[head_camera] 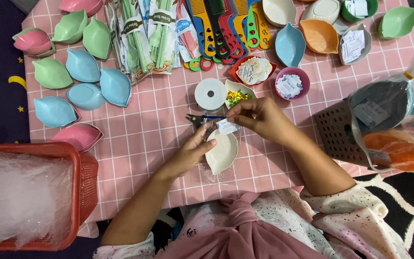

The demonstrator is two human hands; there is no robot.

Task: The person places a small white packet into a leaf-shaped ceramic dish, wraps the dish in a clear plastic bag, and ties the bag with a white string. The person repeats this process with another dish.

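Observation:
A cream leaf-shaped dish [222, 152] lies inside a clear plastic bag on the pink checked cloth [149, 129] in front of me. My left hand [190, 154] presses on the bag at the dish's left edge. My right hand [259, 117] pinches a small white paper label [226, 126] at the bag's top. Small pliers with blue handles [201, 118] lie just beyond the bag, next to my right fingertips.
Several blue, green and pink leaf dishes [80, 79] cover the left. A tape roll [210, 94], small bowls of labels [291, 85] and combs [226, 29] sit beyond. A red basket of clear bags [86, 182] stands at left, a brown basket [337, 134] at right.

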